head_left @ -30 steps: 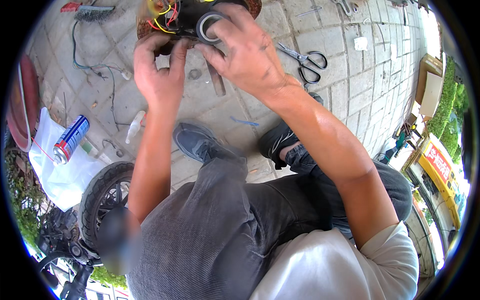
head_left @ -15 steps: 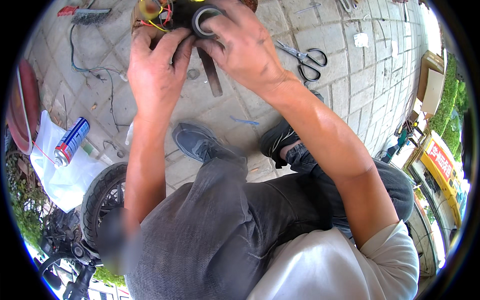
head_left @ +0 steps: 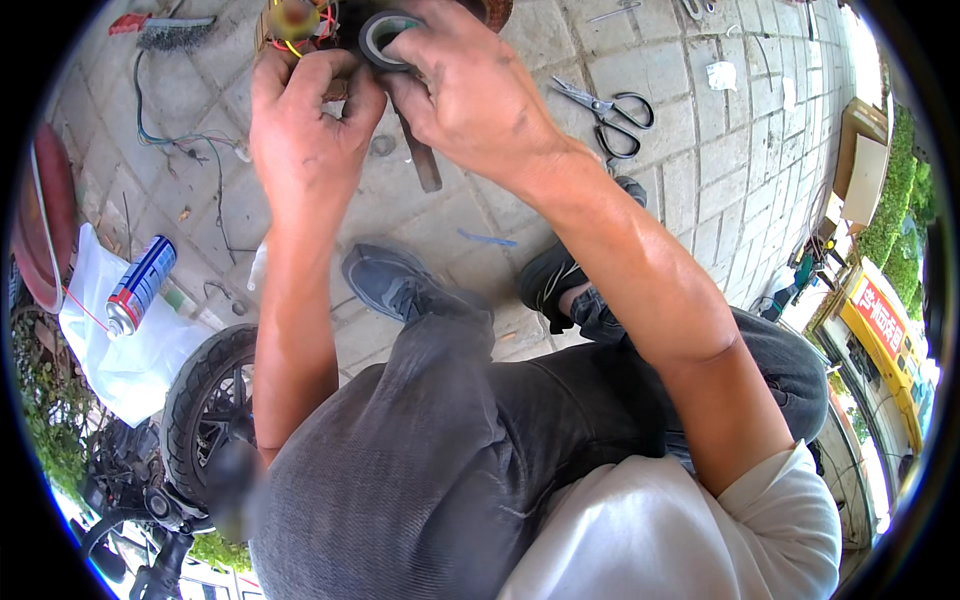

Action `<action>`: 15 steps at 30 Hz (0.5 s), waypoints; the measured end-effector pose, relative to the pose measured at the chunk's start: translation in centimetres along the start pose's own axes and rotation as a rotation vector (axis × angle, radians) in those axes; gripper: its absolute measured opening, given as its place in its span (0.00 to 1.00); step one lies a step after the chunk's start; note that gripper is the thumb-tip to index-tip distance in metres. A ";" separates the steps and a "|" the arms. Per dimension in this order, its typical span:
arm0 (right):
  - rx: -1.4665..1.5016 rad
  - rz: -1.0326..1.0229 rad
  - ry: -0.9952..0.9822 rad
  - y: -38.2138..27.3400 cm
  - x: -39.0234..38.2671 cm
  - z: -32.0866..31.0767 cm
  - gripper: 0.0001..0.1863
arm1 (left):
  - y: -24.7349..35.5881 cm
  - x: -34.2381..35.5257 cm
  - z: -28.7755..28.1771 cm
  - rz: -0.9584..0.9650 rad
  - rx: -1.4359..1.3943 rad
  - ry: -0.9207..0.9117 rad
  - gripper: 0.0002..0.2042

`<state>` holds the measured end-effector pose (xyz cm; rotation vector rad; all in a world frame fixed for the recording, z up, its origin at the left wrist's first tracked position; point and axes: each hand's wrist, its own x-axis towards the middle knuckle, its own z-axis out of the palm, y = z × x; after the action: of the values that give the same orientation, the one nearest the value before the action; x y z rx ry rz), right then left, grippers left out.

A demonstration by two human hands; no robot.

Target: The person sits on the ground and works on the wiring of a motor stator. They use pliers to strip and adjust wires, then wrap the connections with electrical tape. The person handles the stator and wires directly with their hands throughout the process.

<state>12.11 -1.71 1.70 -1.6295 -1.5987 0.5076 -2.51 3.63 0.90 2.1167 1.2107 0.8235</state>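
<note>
At the top edge, my right hand (head_left: 478, 105) grips a roll of black tape (head_left: 369, 48), its fingers hooked through the ring. Beside it my left hand (head_left: 308, 140) is closed, thumb and fingers bent together; whatever they pinch is hidden. Just beyond the left fingers are yellow and red wires (head_left: 291, 46) on a rusty assembly (head_left: 492, 12), largely covered by my hands and cut off by the frame. A flat dark metal bar (head_left: 424, 165) sticks out below the roll, toward my feet.
Scissors (head_left: 603, 108) lie on the paving right of my hands. At left are a wire brush (head_left: 178, 33), loose cable (head_left: 143, 110), a spray can (head_left: 141, 285) on a white plastic bag (head_left: 120, 370), and a wheel (head_left: 190, 400). A blue strip (head_left: 487, 239) lies between my shoes.
The tape roll and my right hand have shifted a little left. My left hand has turned slightly, and a small gap now shows between its thumb and fingers.
</note>
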 end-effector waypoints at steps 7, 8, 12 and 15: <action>-0.004 -0.019 0.055 -1.1 -0.9 -0.2 0.10 | -0.2 0.4 -0.1 -0.108 -0.028 0.043 0.07; 0.031 0.013 0.085 -1.7 -1.5 -0.1 0.11 | -0.5 0.6 -0.2 -0.128 -0.025 0.054 0.07; 0.051 0.178 0.118 -1.4 -2.1 -0.8 0.10 | -0.1 -0.1 -0.1 -0.149 -0.082 0.048 0.10; -0.016 0.298 -0.022 0.4 -3.3 -2.2 0.12 | -0.5 -1.3 -0.4 -0.175 -0.100 0.047 0.12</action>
<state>13.63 -5.44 1.99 -1.8923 -1.3833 0.6686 -3.57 2.78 0.50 1.8916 1.3298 0.8408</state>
